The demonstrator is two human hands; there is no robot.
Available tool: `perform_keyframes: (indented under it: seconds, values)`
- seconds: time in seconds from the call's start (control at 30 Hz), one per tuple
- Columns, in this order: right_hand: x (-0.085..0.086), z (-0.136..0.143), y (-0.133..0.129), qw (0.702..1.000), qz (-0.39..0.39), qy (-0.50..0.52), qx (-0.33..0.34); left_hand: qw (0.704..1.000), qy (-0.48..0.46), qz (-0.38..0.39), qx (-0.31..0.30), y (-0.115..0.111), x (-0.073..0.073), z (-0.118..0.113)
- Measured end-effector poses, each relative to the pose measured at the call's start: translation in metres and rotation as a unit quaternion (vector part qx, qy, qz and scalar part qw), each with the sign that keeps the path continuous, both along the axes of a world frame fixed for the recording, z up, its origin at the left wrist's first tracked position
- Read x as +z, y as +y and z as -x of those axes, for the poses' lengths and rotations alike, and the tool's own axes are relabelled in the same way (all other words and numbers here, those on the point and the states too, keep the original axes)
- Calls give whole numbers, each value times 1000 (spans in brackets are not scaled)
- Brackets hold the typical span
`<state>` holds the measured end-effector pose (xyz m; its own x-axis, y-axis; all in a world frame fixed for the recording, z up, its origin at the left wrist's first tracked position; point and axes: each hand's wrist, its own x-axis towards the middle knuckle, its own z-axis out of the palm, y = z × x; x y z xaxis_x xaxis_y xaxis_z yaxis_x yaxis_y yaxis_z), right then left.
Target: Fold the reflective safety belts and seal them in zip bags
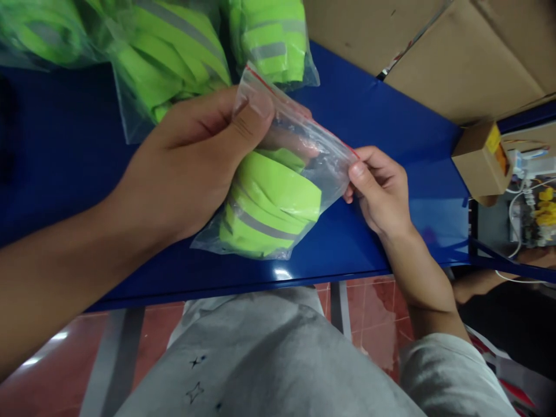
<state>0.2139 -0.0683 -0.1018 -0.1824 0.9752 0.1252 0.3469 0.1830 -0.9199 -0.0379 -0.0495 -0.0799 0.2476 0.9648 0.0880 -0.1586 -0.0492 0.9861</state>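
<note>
Above the near edge of a blue table [174, 272] I hold a clear zip bag [330, 165] with a red strip along its mouth. Inside it lies a folded neon-yellow garment [269, 214] with a grey reflective band, probably a safety vest. My left hand [208, 150] grips the mouth near its left end, thumb in front and fingers behind, seen through the plastic. At the other end of the red strip, my right hand [377, 185] pinches the bag's corner between thumb and fingers. Whether the seal is closed I cannot tell.
Several bagged neon garments [174, 52] lie along the table's far left side. Large cardboard boxes [434, 52] stand at the back right. A small carton [482, 165] sits at the right end, beside cables and yellow parts [545, 208]. Another person's arm [486, 281] shows at the right.
</note>
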Motion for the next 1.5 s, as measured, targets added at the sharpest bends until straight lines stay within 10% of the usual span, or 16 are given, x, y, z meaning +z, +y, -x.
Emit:
perform_keyframes:
  seconds: [0.27,1.5]
  values:
    - [6,5,-4,998,-37,11,-49,993,-19,91,73,-8,-3,-11]
    - [14,9,-8,998,-38,-34,47,998,50,-33,9,-15,-15,-17]
